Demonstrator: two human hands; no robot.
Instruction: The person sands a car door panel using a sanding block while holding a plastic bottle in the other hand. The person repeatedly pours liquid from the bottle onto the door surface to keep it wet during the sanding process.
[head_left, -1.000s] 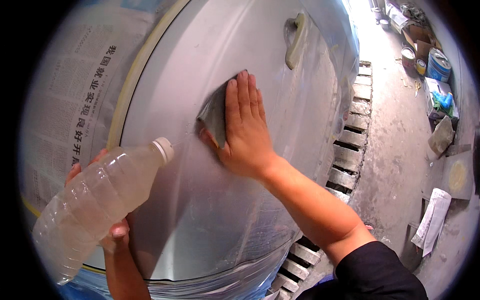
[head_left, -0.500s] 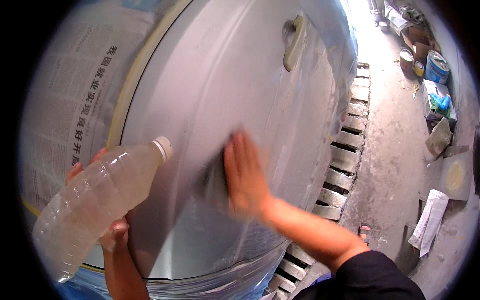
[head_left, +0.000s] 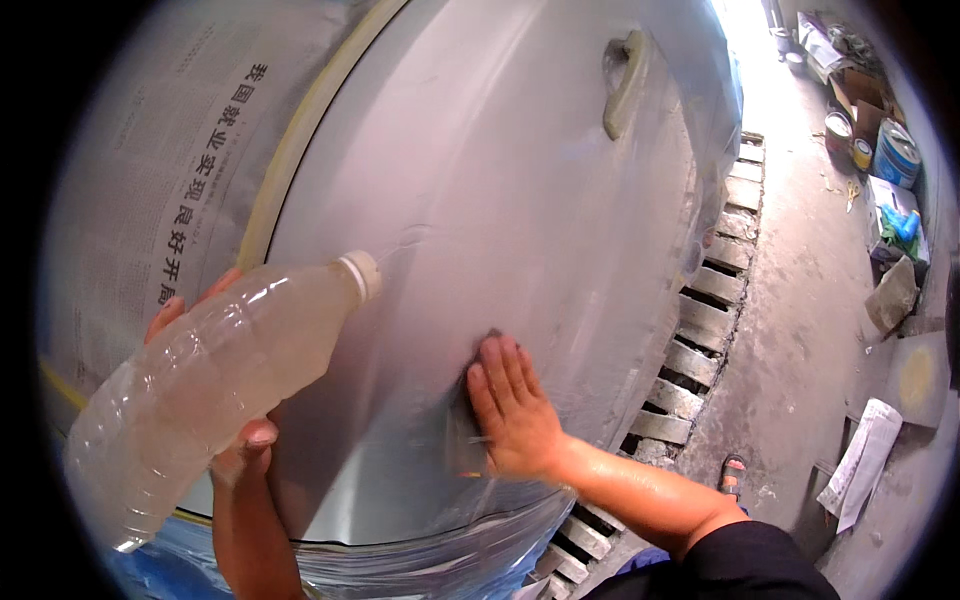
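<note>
Since a second ago the right hand (head_left: 512, 412) has slid down the grey car panel (head_left: 500, 200), from the middle of the panel to its lower part, carrying the dark sanding pad (head_left: 466, 425) with it; the left hand (head_left: 235, 440) and its bottle have barely shifted.

The right hand lies flat on the panel, palm down, fingers straight and close together, pointing up and slightly left. The pad is pressed under the palm and fingers, only its left edge showing beside the index finger. The wet forearm runs from the lower right corner of the view, out of a black sleeve (head_left: 740, 560).

The left hand comes up from the lower edge, its grip wrapped round the body of a clear plastic bottle (head_left: 215, 385) holding cloudy water; thumb on the near side, fingertips showing over the far side. The bottle is tilted, its white cap (head_left: 362, 276) aimed up and right, just off the panel above the right hand.

A door handle (head_left: 625, 85) sits near the panel's upper edge. Newspaper masking (head_left: 150, 200) covers the area left of the panel, bordered by yellow tape (head_left: 300, 150). A floor grate (head_left: 700, 330) runs below on the right.
</note>
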